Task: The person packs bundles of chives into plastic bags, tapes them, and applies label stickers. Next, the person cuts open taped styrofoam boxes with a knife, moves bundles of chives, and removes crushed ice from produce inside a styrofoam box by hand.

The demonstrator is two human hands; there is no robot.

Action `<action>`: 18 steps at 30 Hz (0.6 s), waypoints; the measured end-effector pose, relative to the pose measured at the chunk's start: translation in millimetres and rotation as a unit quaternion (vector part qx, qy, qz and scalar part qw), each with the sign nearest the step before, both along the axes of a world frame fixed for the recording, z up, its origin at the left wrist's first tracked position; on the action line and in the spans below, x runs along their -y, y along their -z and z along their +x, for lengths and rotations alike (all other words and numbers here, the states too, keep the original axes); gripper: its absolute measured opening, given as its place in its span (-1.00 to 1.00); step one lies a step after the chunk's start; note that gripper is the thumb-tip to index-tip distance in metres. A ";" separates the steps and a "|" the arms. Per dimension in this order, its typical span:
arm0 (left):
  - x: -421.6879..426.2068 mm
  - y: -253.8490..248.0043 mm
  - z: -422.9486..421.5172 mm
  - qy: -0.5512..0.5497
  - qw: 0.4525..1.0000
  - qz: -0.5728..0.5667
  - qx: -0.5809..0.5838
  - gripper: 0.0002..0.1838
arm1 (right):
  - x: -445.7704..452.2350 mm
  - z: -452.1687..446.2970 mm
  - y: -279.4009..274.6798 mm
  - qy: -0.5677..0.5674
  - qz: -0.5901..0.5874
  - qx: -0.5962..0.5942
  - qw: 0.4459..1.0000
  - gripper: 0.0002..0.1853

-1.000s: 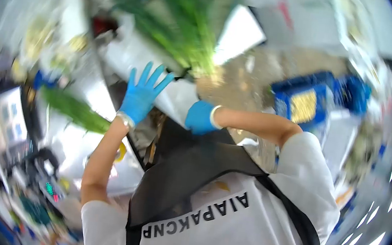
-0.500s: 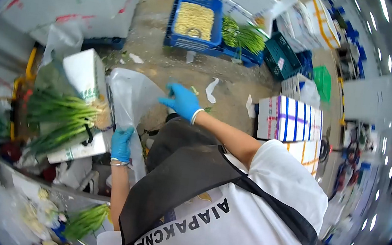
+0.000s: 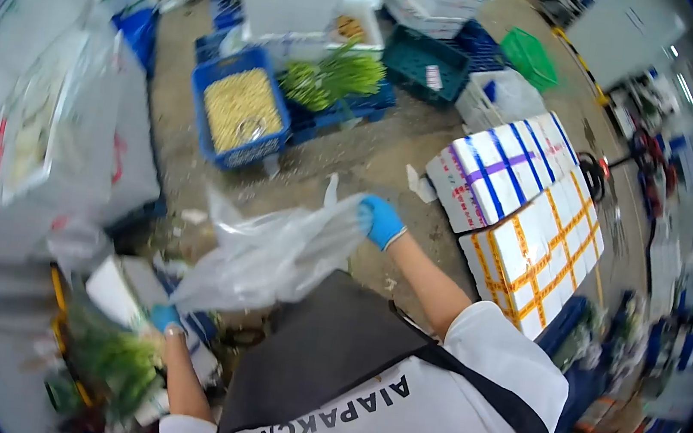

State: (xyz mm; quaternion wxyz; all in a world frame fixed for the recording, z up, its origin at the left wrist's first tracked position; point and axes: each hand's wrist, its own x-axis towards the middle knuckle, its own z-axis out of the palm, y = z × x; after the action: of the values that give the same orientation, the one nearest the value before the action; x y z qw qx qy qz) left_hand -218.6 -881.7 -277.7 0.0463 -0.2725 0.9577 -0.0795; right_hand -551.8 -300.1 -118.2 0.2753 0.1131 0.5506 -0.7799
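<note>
A: Where's the plastic bag (image 3: 268, 259)?

B: Just left of frame centre, spread out ahead of the dark apron (image 3: 324, 326). See-through, creased, not pulled tight.

A: Grip?

B: Right hand (image 3: 382, 223), middle of frame: gloved fingers closed on the bag's upper-right end. Left hand (image 3: 165, 318), lower left: at the bag's lower-left end, looks like contact. Blurred from here; can't tell if it's pinching or only touching.

A: Bag relative to the right grip?

B: Nearly all of it lies left of that hand, sloping down toward the lower left. Only the end is in the fingers.

A: How does it handle?

B: My read: next to no weight, limp, zero stiffness. Slippery against gloves, probably tears if yanked.

A: Best hold?

B: Edges, one hand per end, a gathered fold rather than a single layer. Grab the middle and it just crumples.

A: Snags?

B: Possibly lower left: white box (image 3: 114, 292) and leafy greens (image 3: 125, 362) right beside the left hand.
</note>
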 end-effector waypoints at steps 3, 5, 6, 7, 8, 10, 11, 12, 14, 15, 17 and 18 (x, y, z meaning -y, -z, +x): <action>-53.8 -25.7 -108.9 -0.098 0.907 0.398 -0.098 -0.62 | -43.3 -25.3 -7.6 0.094 0.169 -0.081 0.978 -0.70; -108.6 -29.5 -174.9 0.007 0.860 0.476 -0.184 -0.39 | -67.1 -41.5 -25.7 0.125 0.245 -0.130 0.953 -0.70; -170.8 -87.1 -212.7 0.066 0.876 0.444 -0.177 -0.23 | -78.2 -48.5 -34.0 0.125 0.257 -0.139 0.948 -0.69; -243.5 -163.9 -253.9 0.123 0.888 0.408 -0.174 -0.06 | -85.5 -55.7 -44.0 0.115 0.269 -0.150 0.944 -0.67; -311.5 -228.5 -285.3 0.154 0.849 0.472 -0.178 0.03 | -89.7 -61.7 -56.3 0.073 0.255 -0.120 0.957 -0.66; -396.3 -283.3 -329.8 0.307 0.818 0.452 -0.181 0.06 | -84.8 -67.6 -83.0 -0.035 0.221 -0.065 0.972 -0.64; -430.2 -291.4 -348.0 0.309 0.839 0.409 -0.181 -0.02 | -74.5 -65.4 -97.8 -0.098 0.196 -0.069 0.973 -0.62; -447.5 -291.4 -364.2 0.310 0.858 0.368 -0.180 -0.11 | -67.0 -62.8 -109.1 -0.160 0.173 -0.073 0.969 -0.60; -438.6 -229.4 -394.8 0.285 0.862 0.364 -0.207 -0.22 | -58.6 -62.4 -112.0 -0.260 0.140 -0.202 0.934 -0.61; -430.9 -203.0 -411.0 0.279 0.862 0.363 -0.218 -0.28 | -61.4 -63.3 -134.9 -0.261 0.184 -0.174 0.932 -0.64; -404.4 -185.9 -436.4 0.264 0.857 0.432 -0.098 -0.40 | -85.8 -68.7 -148.6 -0.231 0.234 -0.103 0.939 -0.65; -389.8 -184.0 -442.7 0.255 0.848 0.464 -0.033 -0.45 | -103.8 -69.5 -139.7 -0.202 0.239 -0.059 0.948 -0.64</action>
State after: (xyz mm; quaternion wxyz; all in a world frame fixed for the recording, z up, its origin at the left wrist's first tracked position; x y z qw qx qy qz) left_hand -661.3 -491.8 -93.7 0.1137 0.0322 0.9198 0.3742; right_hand -621.3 -196.3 21.6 0.3590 0.0162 0.7475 -0.5587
